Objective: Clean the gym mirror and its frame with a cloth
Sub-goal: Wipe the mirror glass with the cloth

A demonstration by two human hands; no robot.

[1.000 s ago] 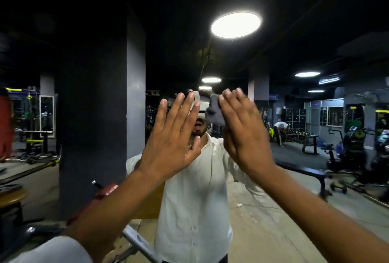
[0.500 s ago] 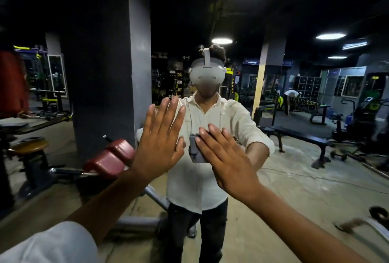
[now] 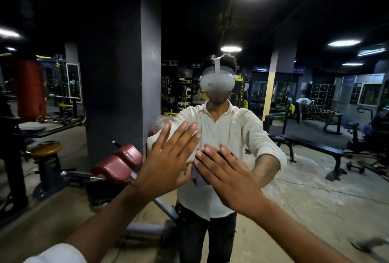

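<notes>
The mirror fills the whole frame, reflecting a gym, a dark pillar left of centre and a person in a white shirt. At centre the left hand lies flat on the glass, fingers spread and straight, pointing to the upper right, holding nothing. Just right of it, the right hand presses flat with straight fingers on the grey cloth. The cloth's visible strip runs up and down; the rest is hidden under the palm

A dim gym, shown by a weight bench, dumbbell rack and red punching bag.
</notes>
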